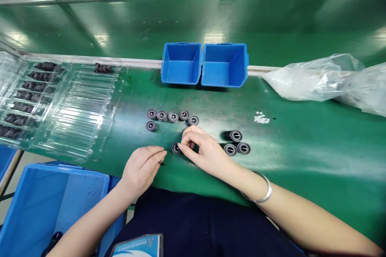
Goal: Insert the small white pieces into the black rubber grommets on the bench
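At the front middle of the bench, my right hand (200, 147) is closed, with its thumb and fingertips at the rim of an upright black cylindrical part (176, 148). My left hand (144, 167) is just left of it, its fingers pressed together around a small dark piece (161, 163) that pokes out below the fingertips; its kind is unclear. Behind the hands, several similar black cylinders (173, 117) stand in a bent row, each with a pale slot or bar in its top. To the right of my right hand is a group of three more cylinders (243, 148).
Two blue bins (181, 64) stand side by side at the bench's back edge. Clear plastic trays (81, 108) with dark parts lie left. White scraps (261, 119) and a plastic bag (313, 78) are at right. A large blue crate (57, 192) sits below left.
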